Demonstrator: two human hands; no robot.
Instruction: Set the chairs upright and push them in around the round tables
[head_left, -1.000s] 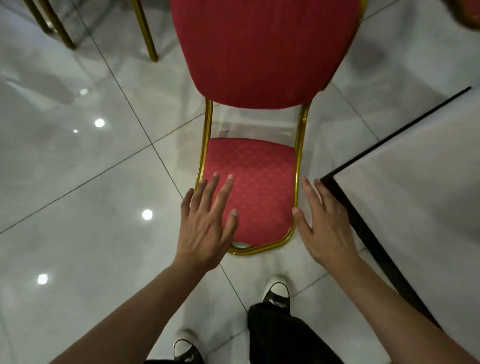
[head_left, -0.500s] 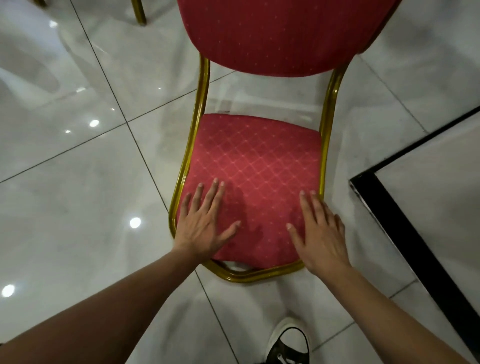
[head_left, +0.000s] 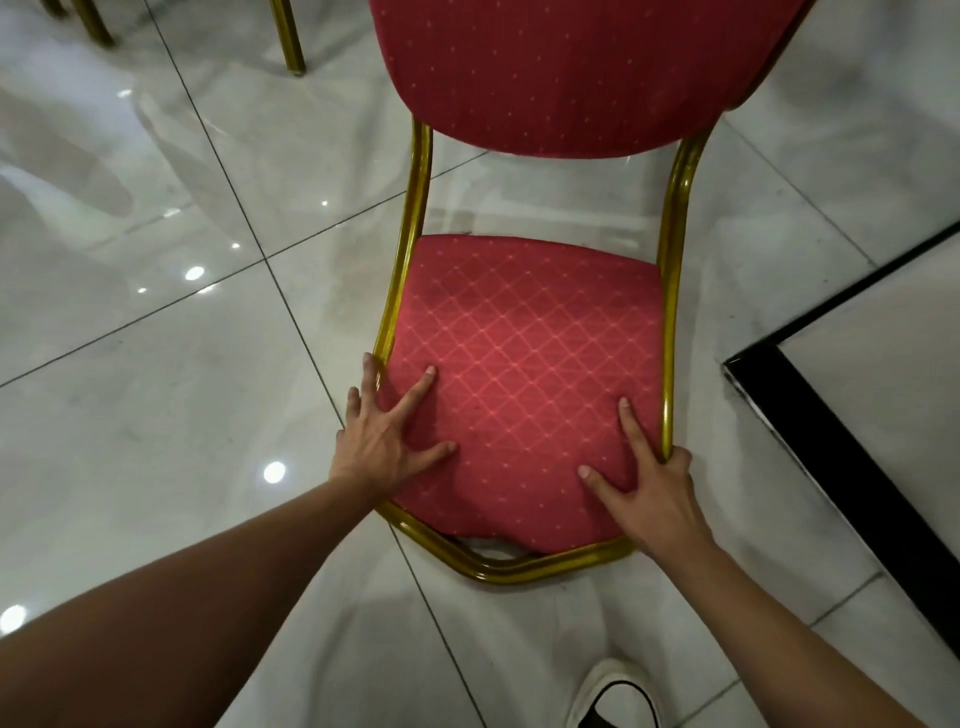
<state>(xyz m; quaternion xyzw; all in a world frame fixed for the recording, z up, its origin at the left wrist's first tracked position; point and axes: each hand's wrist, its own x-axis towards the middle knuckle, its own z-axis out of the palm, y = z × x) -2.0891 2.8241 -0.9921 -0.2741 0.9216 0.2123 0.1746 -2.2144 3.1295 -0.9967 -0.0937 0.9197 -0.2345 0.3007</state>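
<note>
Slid outward since half a second ago, both hands now at seat edges | head: left hand (head_left: 382, 447) gripping gold frame at 9 o'clock of red chair (head_left: 524, 374) | right hand (head_left: 652, 493) clamped on frame at 4 o'clock | chair lying on tiled floor (head_left: 156, 389), centre view

We see one chair (head_left: 524, 374): red patterned cushions, gold metal tube frame. It lies tipped over on the pale glossy tiles, cushioned side facing up at us, one red pad near, the larger rounded pad at the top edge, partly cropped.
</note>
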